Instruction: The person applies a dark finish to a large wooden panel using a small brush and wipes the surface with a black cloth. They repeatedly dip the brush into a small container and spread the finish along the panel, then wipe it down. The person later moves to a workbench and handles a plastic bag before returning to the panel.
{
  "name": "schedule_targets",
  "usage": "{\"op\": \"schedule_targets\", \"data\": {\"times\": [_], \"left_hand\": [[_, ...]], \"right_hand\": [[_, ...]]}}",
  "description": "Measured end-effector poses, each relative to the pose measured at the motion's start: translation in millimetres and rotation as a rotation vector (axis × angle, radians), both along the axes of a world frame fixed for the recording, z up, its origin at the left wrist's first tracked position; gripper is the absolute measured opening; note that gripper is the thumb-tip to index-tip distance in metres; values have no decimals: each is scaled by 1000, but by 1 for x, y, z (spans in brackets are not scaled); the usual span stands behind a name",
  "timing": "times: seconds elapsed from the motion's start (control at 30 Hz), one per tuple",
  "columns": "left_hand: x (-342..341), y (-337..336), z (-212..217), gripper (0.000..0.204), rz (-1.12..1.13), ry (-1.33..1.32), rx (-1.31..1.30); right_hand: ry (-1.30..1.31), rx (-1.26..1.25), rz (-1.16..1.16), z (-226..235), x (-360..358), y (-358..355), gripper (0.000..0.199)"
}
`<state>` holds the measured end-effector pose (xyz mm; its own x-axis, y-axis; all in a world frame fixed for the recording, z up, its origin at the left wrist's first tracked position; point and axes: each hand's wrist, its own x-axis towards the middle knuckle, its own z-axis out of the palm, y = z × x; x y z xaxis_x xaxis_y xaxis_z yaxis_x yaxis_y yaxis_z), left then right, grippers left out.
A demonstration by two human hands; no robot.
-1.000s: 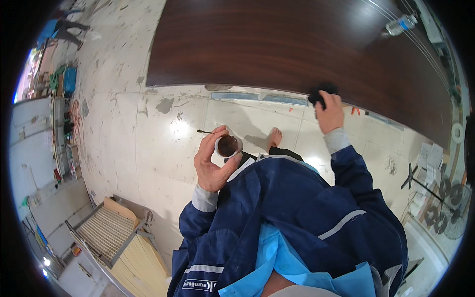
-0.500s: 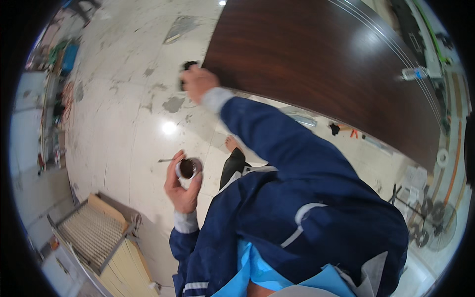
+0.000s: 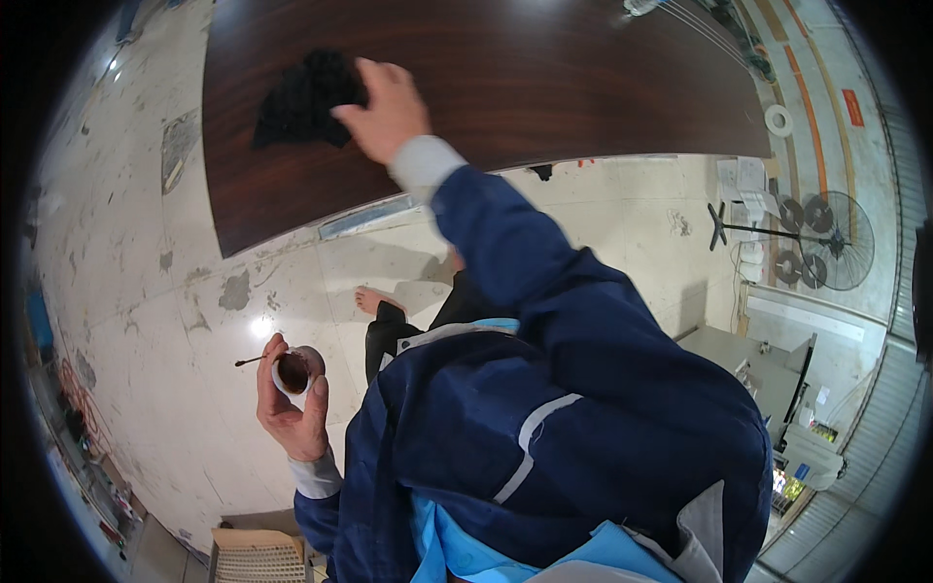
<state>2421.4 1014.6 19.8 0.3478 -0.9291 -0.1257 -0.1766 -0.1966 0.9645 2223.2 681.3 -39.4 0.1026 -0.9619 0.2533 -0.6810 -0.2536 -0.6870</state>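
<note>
Left hand (image 3: pixel 292 423): fingers clasping small cup (image 3: pixel 313 363) of dark stuff, thin stick (image 3: pixel 251 360) too, over floor (image 3: pixel 194 408). Right hand (image 3: pixel 394 112) at black cloth (image 3: pixel 306 102), thumb and fingers apart, grip unclear. Cloth already on counter (image 3: pixel 544 87); cup not set down.

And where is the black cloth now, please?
In the head view, the black cloth lies on the dark table, near its left end, by the right hand.
</note>
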Motion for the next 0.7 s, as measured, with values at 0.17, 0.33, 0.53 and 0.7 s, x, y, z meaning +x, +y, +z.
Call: {"op": "schedule_targets", "data": {"times": [0.17, 0.33, 0.53, 0.7], "left_hand": [[-31, -36, 1, 63, -73, -23, -35], [-91, -65, -1, 64, -39, -28, -14], [-194, -89, 0, 64, 4, -4, -5], [-266, -108, 6, 65, 23, 54, 18]], "right_hand": [[195, 315, -79, 8, -242, -10, 36], [268, 598, -101, 27, -433, -28, 40], [429, 816, 93, 21, -536, -55, 30], [483, 784, 200, 25, -536, -62, 30]]}}
